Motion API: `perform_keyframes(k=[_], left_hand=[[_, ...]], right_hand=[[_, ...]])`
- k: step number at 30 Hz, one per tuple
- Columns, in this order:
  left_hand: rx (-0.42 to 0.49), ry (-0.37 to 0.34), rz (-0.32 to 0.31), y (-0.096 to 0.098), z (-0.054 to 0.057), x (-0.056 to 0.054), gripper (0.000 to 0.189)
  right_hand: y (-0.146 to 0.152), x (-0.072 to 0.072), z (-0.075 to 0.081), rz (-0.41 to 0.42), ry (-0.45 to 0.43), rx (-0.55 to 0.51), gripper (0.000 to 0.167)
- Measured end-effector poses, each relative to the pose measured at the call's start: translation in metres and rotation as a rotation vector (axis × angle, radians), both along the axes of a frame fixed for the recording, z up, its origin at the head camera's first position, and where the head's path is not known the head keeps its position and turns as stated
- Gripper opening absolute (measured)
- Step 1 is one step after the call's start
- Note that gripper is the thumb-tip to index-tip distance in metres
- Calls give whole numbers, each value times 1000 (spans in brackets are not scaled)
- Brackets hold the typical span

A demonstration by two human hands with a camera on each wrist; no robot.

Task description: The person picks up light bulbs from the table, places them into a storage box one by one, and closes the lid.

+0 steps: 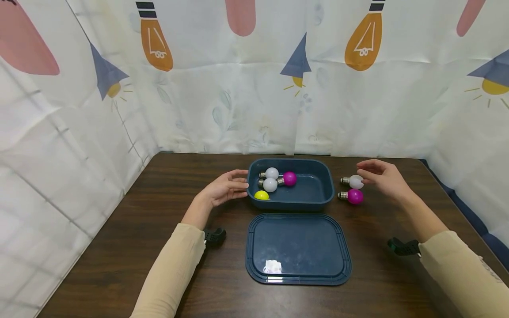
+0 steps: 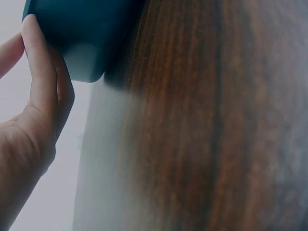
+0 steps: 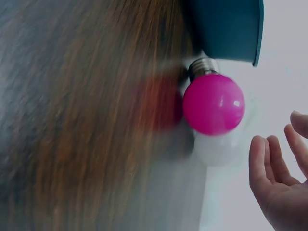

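On the table in the head view stands a dark blue open box [image 1: 314, 187] with two white bulbs [image 1: 270, 185], a magenta bulb [image 1: 290, 178] and a yellow bulb [image 1: 261, 195] in its left half. My left hand [image 1: 227, 187] touches the box's left side, fingers extended against its wall [image 2: 82, 33]. Right of the box lie a white bulb [image 1: 356, 182] and a magenta bulb [image 1: 355, 196], their metal bases facing left. My right hand [image 1: 382, 178] hovers beside that white bulb, its fingers loosely bent and holding nothing. In the right wrist view the magenta bulb [image 3: 214, 104] partly hides the white one.
A dark blue lid [image 1: 298, 249] lies flat on the brown wooden table [image 1: 131, 247], just in front of the box. A white patterned curtain [image 1: 254, 101] hangs behind the table and along its sides. Dark bands [image 1: 214, 236] are worn at both wrists.
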State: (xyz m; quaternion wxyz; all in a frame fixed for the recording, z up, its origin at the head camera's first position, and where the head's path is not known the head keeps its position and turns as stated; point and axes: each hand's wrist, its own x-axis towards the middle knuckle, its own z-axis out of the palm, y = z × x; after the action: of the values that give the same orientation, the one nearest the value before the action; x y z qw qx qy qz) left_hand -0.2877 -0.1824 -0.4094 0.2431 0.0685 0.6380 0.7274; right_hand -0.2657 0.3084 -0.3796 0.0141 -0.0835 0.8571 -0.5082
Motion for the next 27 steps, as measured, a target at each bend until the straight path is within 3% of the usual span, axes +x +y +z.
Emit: perform_keyframes(k=[13, 17, 27], left_hand=[[-10, 5, 15, 0, -3, 1, 57], [-12, 1, 24, 0, -4, 1, 56], [-11, 17, -2, 0, 0, 2, 58]], right_hand=[[24, 7, -10, -117, 23, 16, 45], [28, 7, -15, -140, 18, 43, 52], [33, 5, -18, -78, -59, 109, 66]])
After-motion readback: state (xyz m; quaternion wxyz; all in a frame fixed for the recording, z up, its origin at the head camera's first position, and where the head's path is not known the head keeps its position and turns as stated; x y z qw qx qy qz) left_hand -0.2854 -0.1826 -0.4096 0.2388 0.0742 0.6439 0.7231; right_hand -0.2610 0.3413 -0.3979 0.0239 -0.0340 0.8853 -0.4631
